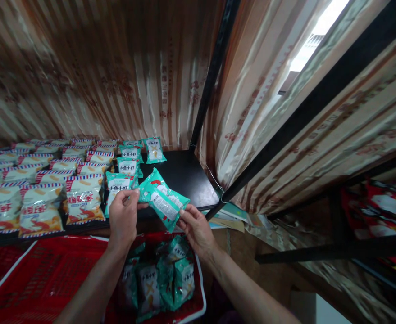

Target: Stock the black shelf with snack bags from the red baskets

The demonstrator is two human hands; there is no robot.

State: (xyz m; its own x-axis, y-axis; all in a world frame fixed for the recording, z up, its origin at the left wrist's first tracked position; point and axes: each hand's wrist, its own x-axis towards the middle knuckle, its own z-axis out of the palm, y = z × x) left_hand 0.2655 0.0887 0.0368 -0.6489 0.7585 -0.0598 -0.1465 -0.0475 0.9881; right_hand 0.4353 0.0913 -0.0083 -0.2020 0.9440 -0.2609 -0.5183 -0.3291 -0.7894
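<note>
Between both hands a teal snack bag [166, 200] is stretched out at a tilt, its printed back panel towards me. My left hand [123, 216] pinches its left end, and my right hand [196, 227] grips its lower right corner. Just behind my left hand, a teal bag [118, 183] stands at the front of a row of matching bags on the black shelf [180, 173]. Another teal bag [155, 150] leans at the back, right of that row. Below my hands, several more teal bags [150, 285] lie in a red basket [49, 270] with a white rim.
Rows of white-and-orange snack bags [42, 204] fill the shelf's left part. Black metal posts [279, 121] rise at the shelf's right, with patterned curtains [133, 76] behind. At far right, another rack holds red packages [383, 207]. Flat cardboard [228, 216] lies beneath the shelf corner.
</note>
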